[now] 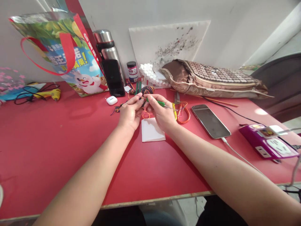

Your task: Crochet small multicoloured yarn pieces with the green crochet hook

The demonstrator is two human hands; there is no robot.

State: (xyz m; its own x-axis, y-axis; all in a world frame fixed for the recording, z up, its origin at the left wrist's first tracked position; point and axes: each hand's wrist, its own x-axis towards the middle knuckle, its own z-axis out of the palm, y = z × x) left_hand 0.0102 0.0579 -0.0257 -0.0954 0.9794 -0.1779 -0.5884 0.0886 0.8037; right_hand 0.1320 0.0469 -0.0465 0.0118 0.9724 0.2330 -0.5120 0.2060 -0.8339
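Both my hands meet over the middle of the red table [58, 141]. My left hand [129, 113] is closed in a pinch on a small dark piece with orange cord at its fingertips. My right hand [161, 114] is closed around a green-handled tool [160, 103] with a thin metal tip pointing right. A white folded paper [151, 130] lies under my hands. A multicoloured ball of yarn [148, 90] sits just behind them. Orange-handled scissors [183, 113] and a yellow tool [174, 111] lie right of my right hand.
A phone [210, 121] on a white cable lies to the right, with a purple power strip [268, 141] beyond. At the back stand a printed shopping bag [68, 53], a steel flask [107, 47], a black phone [113, 77], a paint jar [132, 70] and a brown cushion [211, 78]. White earbuds case [111, 100]; yellow glue gun [50, 93].
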